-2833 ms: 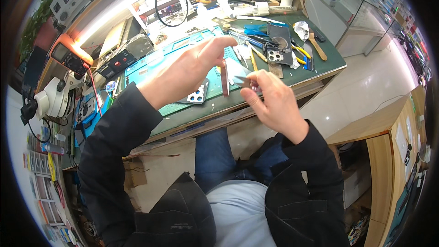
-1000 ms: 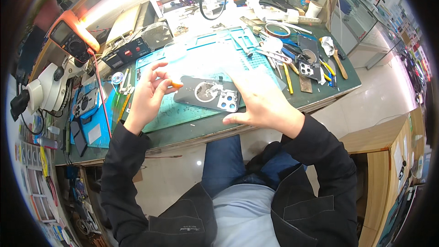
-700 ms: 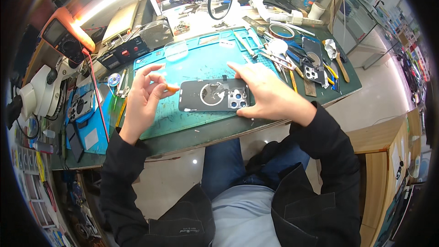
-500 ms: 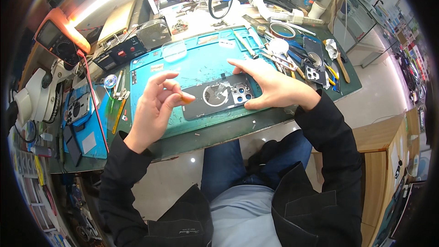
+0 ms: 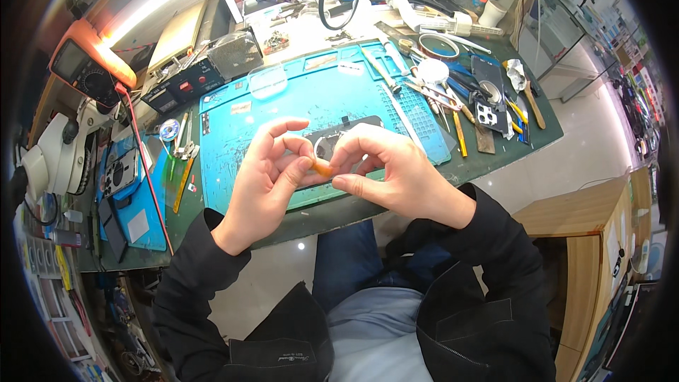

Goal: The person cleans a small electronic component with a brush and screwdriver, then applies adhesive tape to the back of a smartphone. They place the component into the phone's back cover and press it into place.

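Note:
Above the blue work mat (image 5: 283, 102), my left hand (image 5: 265, 177) pinches a small amber-orange piece (image 5: 323, 169) between thumb and fingertips. It looks like a scrap of tape, though its kind is hard to make out. My right hand (image 5: 396, 173) meets it from the other side, its thumb and curled forefinger closed at the piece's right end. Beneath both hands lies a dark phone back panel (image 5: 364, 127) with a white ring; the hands cover most of it, its camera openings included.
Tweezers, brushes and screwdrivers crowd a dark phone part (image 5: 488, 74) at the right. At the left stand an orange multimeter (image 5: 92, 64) with a red lead, a black power unit (image 5: 187, 85) and another phone housing (image 5: 120, 170). A wooden cabinet (image 5: 576, 219) adjoins the bench's right side.
My right hand has left the phone panel's right end and moved left to the orange piece, its fingers closing. My left hand has shifted right with the piece.

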`<act>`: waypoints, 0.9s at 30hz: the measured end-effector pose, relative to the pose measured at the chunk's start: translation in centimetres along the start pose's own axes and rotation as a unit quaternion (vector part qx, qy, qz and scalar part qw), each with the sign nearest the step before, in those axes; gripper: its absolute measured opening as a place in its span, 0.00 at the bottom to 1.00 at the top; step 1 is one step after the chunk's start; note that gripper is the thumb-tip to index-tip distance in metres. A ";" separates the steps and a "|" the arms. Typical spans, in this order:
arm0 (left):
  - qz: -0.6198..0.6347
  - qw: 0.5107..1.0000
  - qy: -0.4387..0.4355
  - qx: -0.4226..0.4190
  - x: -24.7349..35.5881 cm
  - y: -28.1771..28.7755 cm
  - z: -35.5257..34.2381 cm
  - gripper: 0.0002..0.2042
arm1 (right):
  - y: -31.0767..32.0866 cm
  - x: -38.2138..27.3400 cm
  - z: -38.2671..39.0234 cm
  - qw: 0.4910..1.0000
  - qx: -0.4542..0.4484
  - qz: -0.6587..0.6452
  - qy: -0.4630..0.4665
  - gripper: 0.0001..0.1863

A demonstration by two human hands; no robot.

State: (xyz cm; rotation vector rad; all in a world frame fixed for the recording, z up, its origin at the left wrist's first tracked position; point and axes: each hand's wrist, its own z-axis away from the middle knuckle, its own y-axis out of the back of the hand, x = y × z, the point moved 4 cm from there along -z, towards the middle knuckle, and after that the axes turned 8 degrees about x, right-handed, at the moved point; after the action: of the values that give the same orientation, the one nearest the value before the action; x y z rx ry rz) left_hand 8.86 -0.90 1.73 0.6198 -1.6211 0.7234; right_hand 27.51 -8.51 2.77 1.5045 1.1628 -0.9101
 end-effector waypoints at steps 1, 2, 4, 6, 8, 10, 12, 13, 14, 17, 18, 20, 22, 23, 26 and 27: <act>-0.004 1.000 -0.001 -0.003 0.0 0.0 0.1 0.22 | 0.0 0.0 -0.1 1.000 -0.005 0.003 0.002 0.12; -0.008 1.000 -0.002 -0.006 0.1 0.0 0.1 0.22 | 0.0 0.0 -0.2 1.000 -0.007 0.003 0.007 0.11; -0.007 1.000 -0.005 -0.006 0.2 -0.3 0.2 0.22 | 0.0 0.3 -0.2 1.000 -0.012 0.001 0.015 0.09; -0.025 0.999 -0.026 -0.013 0.5 -0.4 0.1 0.22 | 0.2 0.3 -0.4 1.000 -0.007 -0.009 0.024 0.08; -0.062 0.996 -0.065 -0.027 0.7 -0.4 -0.1 0.23 | 0.5 0.0 -0.6 0.998 -0.002 0.028 0.062 0.08; -0.163 0.970 -0.177 -0.037 1.1 -0.4 -0.3 0.23 | 1.0 -0.8 -0.7 0.985 0.001 0.111 0.133 0.08; -0.303 0.896 -0.316 -0.078 1.7 0.0 -0.9 0.23 | 0.9 -1.2 -0.4 0.950 0.029 0.203 0.234 0.08; -0.336 0.865 -0.362 -0.084 2.1 -0.3 -1.3 0.24 | 1.0 -1.5 -0.2 0.923 0.032 0.257 0.285 0.08; -0.354 0.848 -0.383 -0.096 2.0 -0.3 -1.5 0.24 | 0.9 -1.8 0.0 0.890 0.035 0.309 0.334 0.08; -0.423 0.789 -0.430 -0.119 1.7 -0.3 -1.8 0.22 | 0.5 -1.3 0.2 0.828 0.032 0.393 0.399 0.07; -0.430 0.783 -0.431 -0.126 1.5 -0.1 -1.9 0.21 | 0.3 -1.2 0.2 0.811 0.027 0.413 0.413 0.06; -0.441 0.775 -0.431 -0.141 0.6 0.3 -2.3 0.20 | 0.0 -0.9 0.4 0.798 0.022 0.439 0.412 0.05; -0.431 0.783 -0.426 -0.140 0.2 0.3 -2.8 0.20 | -0.3 -0.4 0.4 0.785 0.013 0.466 0.408 0.06; -0.426 0.788 -0.423 -0.139 0.1 0.3 -2.9 0.19 | -0.4 -0.2 0.3 0.781 0.015 0.470 0.411 0.06; -0.417 0.810 -0.390 -0.138 -0.2 0.6 -3.3 0.19 | -0.6 0.1 0.1 0.774 0.015 0.479 0.414 0.06; -0.419 0.813 -0.381 -0.136 -0.4 0.7 -3.3 0.19 | -0.6 0.1 0.2 0.777 0.010 0.478 0.410 0.06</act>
State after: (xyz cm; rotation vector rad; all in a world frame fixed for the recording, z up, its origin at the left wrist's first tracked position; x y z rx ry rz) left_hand 10.57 2.03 1.59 1.3934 -1.8423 -0.4863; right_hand 26.99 -8.60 2.46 2.2422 0.7092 0.5004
